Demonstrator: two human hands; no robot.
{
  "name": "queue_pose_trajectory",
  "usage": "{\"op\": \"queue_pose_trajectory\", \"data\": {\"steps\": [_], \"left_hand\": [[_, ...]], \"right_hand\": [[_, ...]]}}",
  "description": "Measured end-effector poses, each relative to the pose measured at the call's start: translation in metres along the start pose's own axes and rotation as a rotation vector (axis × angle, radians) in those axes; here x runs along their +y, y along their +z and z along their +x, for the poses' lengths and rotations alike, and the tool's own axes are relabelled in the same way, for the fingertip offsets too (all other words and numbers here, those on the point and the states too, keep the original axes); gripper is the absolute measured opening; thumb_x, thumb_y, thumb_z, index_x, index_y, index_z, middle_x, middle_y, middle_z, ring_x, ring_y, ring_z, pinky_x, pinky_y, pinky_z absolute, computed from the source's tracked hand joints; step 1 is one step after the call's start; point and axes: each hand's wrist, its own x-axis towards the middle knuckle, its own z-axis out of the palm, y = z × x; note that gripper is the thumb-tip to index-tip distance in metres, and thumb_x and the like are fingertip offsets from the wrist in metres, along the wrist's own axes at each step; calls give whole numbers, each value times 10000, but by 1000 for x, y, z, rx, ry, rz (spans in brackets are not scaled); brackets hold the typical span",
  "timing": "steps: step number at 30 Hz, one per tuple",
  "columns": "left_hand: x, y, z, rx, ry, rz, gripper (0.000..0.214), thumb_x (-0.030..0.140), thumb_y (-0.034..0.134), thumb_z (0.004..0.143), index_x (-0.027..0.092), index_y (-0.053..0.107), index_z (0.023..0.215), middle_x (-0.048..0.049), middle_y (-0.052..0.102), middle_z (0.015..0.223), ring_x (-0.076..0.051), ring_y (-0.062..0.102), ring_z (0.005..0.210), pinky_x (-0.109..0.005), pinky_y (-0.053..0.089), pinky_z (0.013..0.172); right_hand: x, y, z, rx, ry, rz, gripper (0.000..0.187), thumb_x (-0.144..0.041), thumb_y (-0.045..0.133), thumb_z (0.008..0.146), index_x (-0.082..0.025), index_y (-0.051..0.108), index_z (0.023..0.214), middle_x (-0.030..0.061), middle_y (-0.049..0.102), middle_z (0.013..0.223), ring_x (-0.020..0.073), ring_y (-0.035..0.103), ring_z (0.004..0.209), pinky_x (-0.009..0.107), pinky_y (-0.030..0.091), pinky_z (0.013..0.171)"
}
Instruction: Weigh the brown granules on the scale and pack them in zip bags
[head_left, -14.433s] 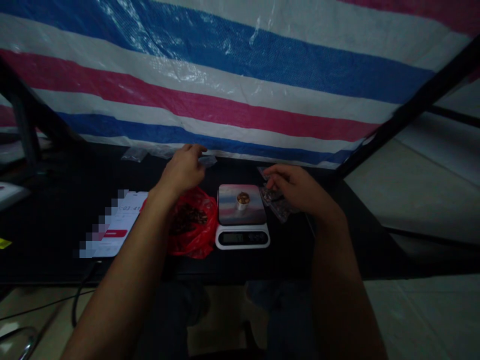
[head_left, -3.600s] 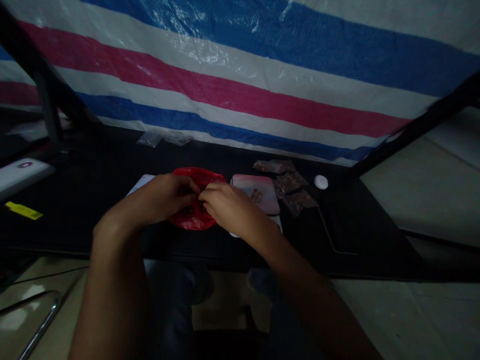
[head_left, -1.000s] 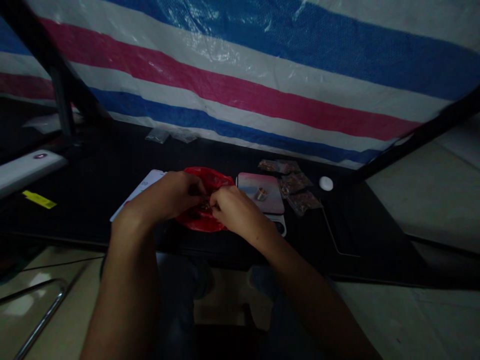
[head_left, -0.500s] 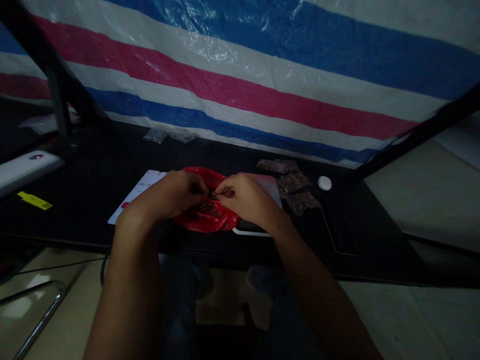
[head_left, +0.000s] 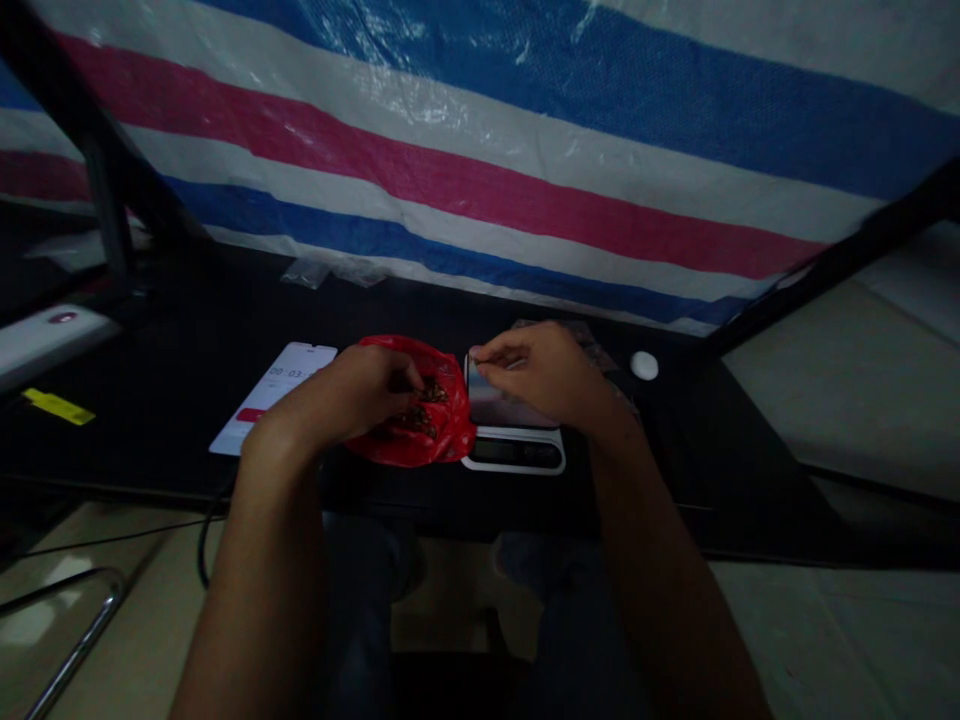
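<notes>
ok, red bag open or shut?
Open: the red bag is spread out with its mouth facing up, and brown pieces show inside.

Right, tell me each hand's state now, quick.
Left hand: partly curled over the bag; whether it holds anything cannot be told.
Right hand: nearly closed above the scale; whether it holds anything cannot be told.

It is dim on my screen, with a cold, gray-blue look. The striped sheet is the lightest big part, and white shiny spots glare near its top. The bench is so black that its edges are hard for me to see. The phone looks pale and bright. The left hand and right hand look a bit fuzzy. Shiny patches show on the floor. The legs sink into shadow, and the arms look stretched near the bottom.
</notes>
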Motion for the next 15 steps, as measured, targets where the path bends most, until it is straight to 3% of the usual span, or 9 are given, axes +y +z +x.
{"op": "queue_pose_trajectory", "data": {"steps": [7, 15], "left_hand": [[-4, 8, 9, -6, 103, -82, 232, 236, 625, 859, 219, 814, 992, -19, 831, 952, -185, 748, 755, -264, 542, 703], [-6, 16, 17, -9, 200, -108, 258, 179, 584, 845, 229, 804, 972, 1, 835, 976, -175, 771, 816, -259, 536, 735]], "right_hand": [[11, -38, -15, 13, 60, -238, 131, -141, 774, 803, -196, 851, 894, 59, 839, 877, 210, 780, 783, 290, 585, 692], [6, -42, -17, -77, 35, -490, 142, -109, 731, 875, -180, 855, 877, 81, 836, 911, 193, 756, 784, 266, 531, 669]]}}
